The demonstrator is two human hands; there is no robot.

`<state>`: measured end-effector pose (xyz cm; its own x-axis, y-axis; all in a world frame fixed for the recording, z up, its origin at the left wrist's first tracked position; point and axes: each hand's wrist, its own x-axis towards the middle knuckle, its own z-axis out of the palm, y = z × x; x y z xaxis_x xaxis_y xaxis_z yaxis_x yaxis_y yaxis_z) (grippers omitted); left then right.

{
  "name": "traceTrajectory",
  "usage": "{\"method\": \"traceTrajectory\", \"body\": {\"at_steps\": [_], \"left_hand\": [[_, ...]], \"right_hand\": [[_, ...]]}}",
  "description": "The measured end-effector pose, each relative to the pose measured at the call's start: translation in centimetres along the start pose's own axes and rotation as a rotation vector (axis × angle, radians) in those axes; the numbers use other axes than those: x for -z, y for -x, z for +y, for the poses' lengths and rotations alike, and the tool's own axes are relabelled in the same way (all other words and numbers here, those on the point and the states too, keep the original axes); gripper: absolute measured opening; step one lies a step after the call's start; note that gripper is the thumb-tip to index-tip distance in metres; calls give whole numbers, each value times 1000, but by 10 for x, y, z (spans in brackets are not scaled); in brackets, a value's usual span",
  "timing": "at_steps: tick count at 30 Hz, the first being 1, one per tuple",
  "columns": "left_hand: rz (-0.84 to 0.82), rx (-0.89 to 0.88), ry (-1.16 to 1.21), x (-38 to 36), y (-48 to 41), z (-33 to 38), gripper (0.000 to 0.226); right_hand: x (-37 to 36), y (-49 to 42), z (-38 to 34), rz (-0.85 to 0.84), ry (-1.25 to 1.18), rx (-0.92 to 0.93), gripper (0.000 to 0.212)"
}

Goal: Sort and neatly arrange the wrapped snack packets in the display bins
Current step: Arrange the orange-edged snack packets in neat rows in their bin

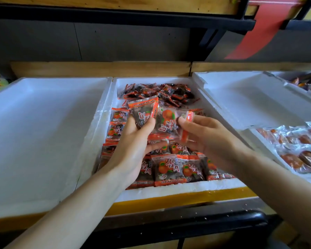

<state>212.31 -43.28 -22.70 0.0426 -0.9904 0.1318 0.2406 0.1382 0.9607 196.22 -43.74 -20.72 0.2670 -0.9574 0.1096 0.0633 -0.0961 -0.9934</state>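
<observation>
Packets (pixel 192 170) in orange wrappers are lying in the middle foam bin (pixel 187 186) — neat rows (pixel 169 168) filling its near end, a loose heap (pixel 160 92) sitting at the far end. Above them the left hand (pixel 133 146) is gripping one packet (pixel 144 112) and the right hand (pixel 206 139) is pinching a second packet (pixel 167 121) by its edge; each is probably best turned print-up and laid flush against the last row.

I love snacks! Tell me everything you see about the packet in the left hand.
The packet is small, clear crinkly plastic with orange-red zigzag edges, red-and-white characters and something dark inside. It is held up, tilted, print upside down, above the white foam bin. The left hand pinches its lower end; its right edge meets a second packet held by the right hand.
</observation>
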Motion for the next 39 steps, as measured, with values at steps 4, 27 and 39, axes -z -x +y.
{"method": "traceTrajectory", "body": {"at_steps": [4, 27, 39], "left_hand": [[1, -46, -69, -3, -1, -2, 19], [-214, -106, -285, -7, 2, -3, 26], [-335, -379, -687, -57, -17, 5, 39]], "right_hand": [[28, -11, -7, 139, 9, 100, 18], [37, -6, 13, 67, 504, 220, 25], [78, 17, -33, -98, 844, -47, 39]]}}
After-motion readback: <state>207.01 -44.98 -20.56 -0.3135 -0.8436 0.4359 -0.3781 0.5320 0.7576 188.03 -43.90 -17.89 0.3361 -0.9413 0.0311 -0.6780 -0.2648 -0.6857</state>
